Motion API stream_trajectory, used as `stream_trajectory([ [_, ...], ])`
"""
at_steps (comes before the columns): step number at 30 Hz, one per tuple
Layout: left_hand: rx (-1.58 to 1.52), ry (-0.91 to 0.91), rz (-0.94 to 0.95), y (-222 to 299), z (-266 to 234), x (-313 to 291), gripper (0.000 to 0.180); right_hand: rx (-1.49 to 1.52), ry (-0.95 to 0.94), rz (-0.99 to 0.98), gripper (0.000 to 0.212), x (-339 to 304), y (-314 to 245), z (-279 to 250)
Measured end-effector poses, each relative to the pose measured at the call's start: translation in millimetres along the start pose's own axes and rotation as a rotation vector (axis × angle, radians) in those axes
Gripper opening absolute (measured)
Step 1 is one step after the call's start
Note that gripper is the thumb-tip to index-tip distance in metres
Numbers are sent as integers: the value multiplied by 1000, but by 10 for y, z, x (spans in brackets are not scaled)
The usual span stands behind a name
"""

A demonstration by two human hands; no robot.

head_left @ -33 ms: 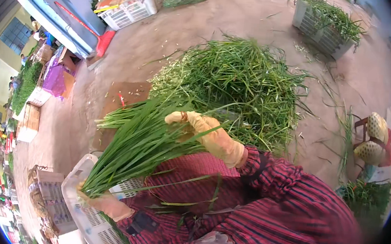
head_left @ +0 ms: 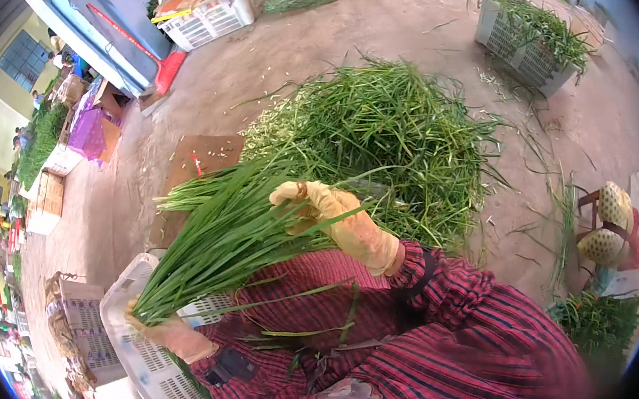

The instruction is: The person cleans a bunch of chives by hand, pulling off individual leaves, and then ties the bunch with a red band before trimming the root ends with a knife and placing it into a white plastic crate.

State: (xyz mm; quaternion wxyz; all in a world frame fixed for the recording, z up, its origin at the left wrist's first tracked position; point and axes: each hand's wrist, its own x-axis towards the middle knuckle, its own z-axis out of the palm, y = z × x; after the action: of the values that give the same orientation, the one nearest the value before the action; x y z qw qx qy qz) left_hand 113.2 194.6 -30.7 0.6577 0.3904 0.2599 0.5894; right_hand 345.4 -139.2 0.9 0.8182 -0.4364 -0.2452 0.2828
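Note:
A long bunch of green chives (head_left: 214, 243) lies slantwise across my lap, its pale cut ends to the left above a brown board. My left hand (head_left: 173, 336), in a pale glove, is closed round the leaf tips at the lower left, over a white crate (head_left: 123, 288). My right hand (head_left: 340, 221), in a yellowish glove, has its fingers curled onto the upper side of the bunch; what lies under the fingertips is partly hidden. A few loose blades cross my right glove and lap. Beyond, a large heap of loose green leaves (head_left: 397, 130) covers the floor.
The brown board (head_left: 203, 156) lies left of the heap. A grey crate of greens (head_left: 517, 57) stands far right, a loaded white crate (head_left: 214, 21) far left near a red-handled dustpan (head_left: 168, 71). A small padded chair (head_left: 612, 226) is at right, cartons (head_left: 84, 323) at left.

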Motion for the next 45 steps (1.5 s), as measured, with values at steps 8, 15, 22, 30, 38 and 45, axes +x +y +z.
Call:
stream_trajectory([
  [8, 1080, 169, 632, 38, -653, 170, 29, 181, 675, -190, 57, -323, -638, -1061],
  [15, 457, 109, 347, 78, -238, -129, 37, 56, 771, -681, 40, -2078, -1105, -3436],
  [22, 257, 28, 244, -147, -187, -86, 42, 163, 1456, -276, 41, -4074, -823, -4097],
  [30, 189, -82, 73, 20, 524, -869, 39, -43, 253, 186, 59, -1048, -215, -1412],
  [38, 227, -102, 113, -28, 309, -880, 45, 6, 68, 29, 30, -108, -359, -310],
  [45, 279, 39, 120, -22, -251, -550, 48, 327, 567, -334, 24, -290, -798, -1200],
])
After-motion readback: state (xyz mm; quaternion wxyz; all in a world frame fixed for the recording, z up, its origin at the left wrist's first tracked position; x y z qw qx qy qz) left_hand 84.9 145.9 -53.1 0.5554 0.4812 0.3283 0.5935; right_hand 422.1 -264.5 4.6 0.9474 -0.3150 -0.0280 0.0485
